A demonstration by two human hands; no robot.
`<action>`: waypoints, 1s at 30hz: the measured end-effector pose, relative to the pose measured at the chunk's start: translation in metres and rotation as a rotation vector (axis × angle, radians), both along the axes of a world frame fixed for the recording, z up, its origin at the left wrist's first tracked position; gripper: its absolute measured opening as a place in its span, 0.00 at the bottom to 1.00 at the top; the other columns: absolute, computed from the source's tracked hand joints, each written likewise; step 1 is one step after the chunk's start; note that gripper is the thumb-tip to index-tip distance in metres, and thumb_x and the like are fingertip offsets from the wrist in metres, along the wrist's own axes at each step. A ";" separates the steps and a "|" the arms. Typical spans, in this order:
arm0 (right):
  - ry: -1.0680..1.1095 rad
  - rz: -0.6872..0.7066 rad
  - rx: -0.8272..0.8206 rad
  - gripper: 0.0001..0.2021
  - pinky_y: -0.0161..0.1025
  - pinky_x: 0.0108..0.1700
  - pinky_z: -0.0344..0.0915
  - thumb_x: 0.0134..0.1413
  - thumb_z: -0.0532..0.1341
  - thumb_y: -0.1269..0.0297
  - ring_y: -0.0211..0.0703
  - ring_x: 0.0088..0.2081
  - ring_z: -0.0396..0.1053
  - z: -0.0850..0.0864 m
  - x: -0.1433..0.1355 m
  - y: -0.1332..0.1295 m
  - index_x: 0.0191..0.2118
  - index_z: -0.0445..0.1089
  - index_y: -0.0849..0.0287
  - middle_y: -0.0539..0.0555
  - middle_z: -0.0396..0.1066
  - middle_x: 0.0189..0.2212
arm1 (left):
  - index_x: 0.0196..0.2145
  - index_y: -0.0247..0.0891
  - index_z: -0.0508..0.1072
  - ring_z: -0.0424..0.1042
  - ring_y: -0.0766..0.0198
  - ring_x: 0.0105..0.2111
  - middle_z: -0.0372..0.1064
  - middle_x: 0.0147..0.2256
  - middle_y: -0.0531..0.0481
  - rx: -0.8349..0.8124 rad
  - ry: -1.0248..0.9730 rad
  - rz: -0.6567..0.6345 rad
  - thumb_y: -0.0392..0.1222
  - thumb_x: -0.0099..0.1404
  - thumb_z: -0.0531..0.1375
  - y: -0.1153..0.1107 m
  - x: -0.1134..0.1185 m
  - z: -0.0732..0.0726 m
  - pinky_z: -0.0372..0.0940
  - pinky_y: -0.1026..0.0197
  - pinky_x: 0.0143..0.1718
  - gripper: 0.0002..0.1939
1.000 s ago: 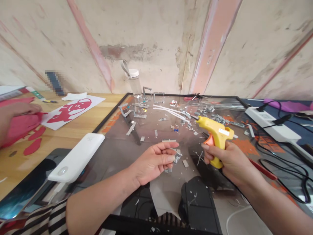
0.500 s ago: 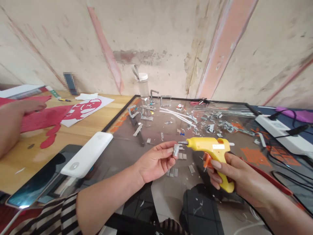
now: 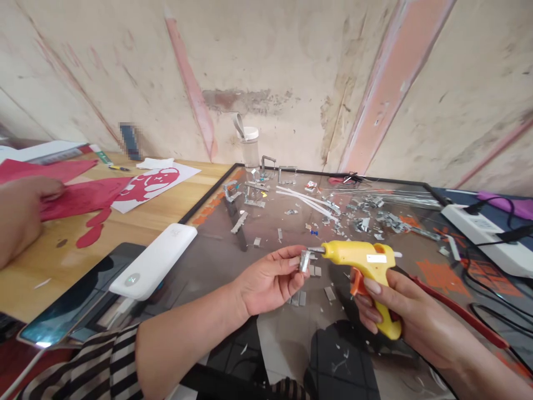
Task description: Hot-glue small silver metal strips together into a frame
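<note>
My left hand (image 3: 270, 280) pinches a small silvery-grey piece (image 3: 305, 261) between thumb and fingertips, above the dark glass-like board. Wrapped around the handle of a yellow hot glue gun (image 3: 360, 255) is my right hand (image 3: 391, 303), with fingers by its orange trigger. The gun's metal nozzle points left and meets or nearly meets the top of the silvery piece; I cannot tell if they touch. Small flat grey pieces (image 3: 330, 293) lie on the board beneath. Farther back are white glue sticks (image 3: 308, 201) and heaps of grey scraps (image 3: 391, 221).
At left, a co-worker's hand (image 3: 20, 211) holds red sheet material (image 3: 87, 197) beside a paper with a red cut-out (image 3: 156, 183). A white power bank (image 3: 154, 261) and a phone (image 3: 83, 294) lie nearer. A lidded bottle (image 3: 250, 147) stands behind; a power strip (image 3: 487, 236) and cables lie right.
The view has shifted slightly, so most things appear a little to the right. The silvery piece has turned between my left fingers, and the nozzle is now over its top edge.
</note>
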State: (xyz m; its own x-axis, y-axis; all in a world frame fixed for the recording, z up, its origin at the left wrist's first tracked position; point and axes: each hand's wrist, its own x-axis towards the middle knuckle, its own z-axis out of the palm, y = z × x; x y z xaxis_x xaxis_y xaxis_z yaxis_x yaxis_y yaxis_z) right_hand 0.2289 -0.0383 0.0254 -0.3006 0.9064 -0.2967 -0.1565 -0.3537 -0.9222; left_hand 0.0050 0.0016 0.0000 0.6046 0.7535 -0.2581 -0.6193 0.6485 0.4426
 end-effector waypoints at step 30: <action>-0.097 0.001 -0.052 0.17 0.32 0.23 0.55 0.47 0.64 0.52 0.32 0.20 0.57 -0.003 -0.009 -0.006 0.26 0.62 0.60 0.45 0.59 0.18 | 0.32 0.31 0.75 0.72 0.70 0.25 0.71 0.26 0.47 0.049 0.001 0.038 0.26 0.52 0.63 0.005 -0.001 -0.001 0.68 0.72 0.26 0.08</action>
State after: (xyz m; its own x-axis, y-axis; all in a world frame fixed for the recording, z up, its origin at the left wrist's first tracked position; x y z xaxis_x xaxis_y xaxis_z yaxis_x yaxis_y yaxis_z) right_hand 0.2202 -0.0447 0.0223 -0.2690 0.8887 -0.3712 -0.0675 -0.4019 -0.9132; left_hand 0.0039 0.0061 -0.0013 0.5749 0.7879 -0.2205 -0.6428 0.6017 0.4741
